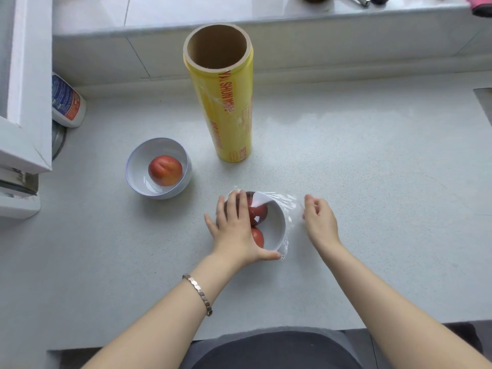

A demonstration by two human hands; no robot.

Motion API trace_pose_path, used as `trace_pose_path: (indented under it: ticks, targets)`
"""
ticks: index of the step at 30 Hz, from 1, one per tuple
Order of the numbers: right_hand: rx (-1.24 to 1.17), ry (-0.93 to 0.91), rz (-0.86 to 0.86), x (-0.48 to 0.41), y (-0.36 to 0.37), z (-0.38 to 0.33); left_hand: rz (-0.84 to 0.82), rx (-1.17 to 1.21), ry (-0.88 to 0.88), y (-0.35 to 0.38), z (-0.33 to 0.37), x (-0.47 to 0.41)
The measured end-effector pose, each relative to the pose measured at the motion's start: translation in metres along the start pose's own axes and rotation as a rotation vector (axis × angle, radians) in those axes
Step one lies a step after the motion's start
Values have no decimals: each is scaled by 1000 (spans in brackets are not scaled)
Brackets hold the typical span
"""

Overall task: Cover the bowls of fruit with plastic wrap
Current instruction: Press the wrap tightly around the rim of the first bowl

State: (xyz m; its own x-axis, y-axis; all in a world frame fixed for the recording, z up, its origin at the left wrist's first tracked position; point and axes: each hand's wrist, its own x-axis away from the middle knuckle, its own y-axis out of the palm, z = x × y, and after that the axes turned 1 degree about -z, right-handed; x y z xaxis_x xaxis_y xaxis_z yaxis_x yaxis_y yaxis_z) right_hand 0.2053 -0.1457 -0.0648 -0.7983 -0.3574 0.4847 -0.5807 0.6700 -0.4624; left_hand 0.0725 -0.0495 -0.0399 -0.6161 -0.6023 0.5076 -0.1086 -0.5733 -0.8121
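Closest to us, a bracelet (198, 291) sits on our left wrist. Just past it, our left hand (237, 227) lies flat on top of the near bowl (278, 230). Its fingers are straight and spread over the left half, and its thumb is stretched along the near rim. It presses down rather than gripping anything. This white bowl holds red fruit (258, 237), and a sheet of clear wrap (288, 206) is stretched across it. The sheet's crinkled edges stick out past the rim on the right and at the near side.

Our right hand (318, 222) is just to the right of that bowl, above the surface (372, 169), with its fingers loosely curled. They are close to the loose edge of the sheet, but we cannot tell whether they have hold of it.

Farther back and to the left stands the second bowl (137, 158), apart from the first. It has a single red and orange fruit (165, 170) inside, and we see no wrap over it.

Behind both bowls, the yellow roll (229, 107) of plastic wrap stands upright on the surface, with its cardboard core open at the top.

At the far left, a white bottle (68, 102) with a blue and orange label leans by the wall.
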Motion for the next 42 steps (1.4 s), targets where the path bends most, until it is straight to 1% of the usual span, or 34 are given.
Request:
trace_pose_path:
  ticks: [1, 2, 4, 5, 7, 10, 13, 15, 19, 24, 27, 30, 34, 38, 40, 42]
  targets:
    - [-40, 75, -18, 4, -1, 1, 10, 56, -71, 2, 3, 3]
    - [-88, 169, -80, 9, -1, 2, 13, 102, -134, 3, 6, 5]
    - [-212, 359, -300, 24, 2, 6, -7, 149, -212, 4, 8, 9]
    - [-273, 416, -400, 29, 3, 7, -22, 150, -225, 3, 8, 10]
    - [-374, 442, -494, 35, 7, 6, -31, 99, -196, 0, 3, 13]
    - [-401, 398, -522, 31, 12, 0, -45, -39, -2, -5, -8, 13]
    - [-405, 399, -489, 26, 16, -6, -97, -143, 185, -11, -13, 7]
    - [-348, 341, -433, 23, 17, -9, -114, -191, 228, -11, -13, 3]
    - [-298, 174, -253, 18, 19, -16, -88, -165, 187, -7, -10, -1]
    - [-169, -132, -67, 26, 29, -20, -52, -138, 124, -3, -6, -2]
    - [-115, -214, 23, 31, 26, -18, -72, -140, 114, -3, -6, -2]
    - [-94, -214, 82, 28, 17, -10, -79, -134, 112, -3, -6, -4]
    - [-54, -150, 94, 19, 12, 4, -71, -131, 114, -4, -7, -3]
    - [-16, -26, 28, 7, 24, 7, -63, -115, 93, -4, -6, -2]
    - [-10, 53, 3, 0, 28, 5, -61, -78, 41, -4, -2, -1]
    - [-82, 152, -54, -2, 25, 3, -53, -35, -39, -5, 2, 0]
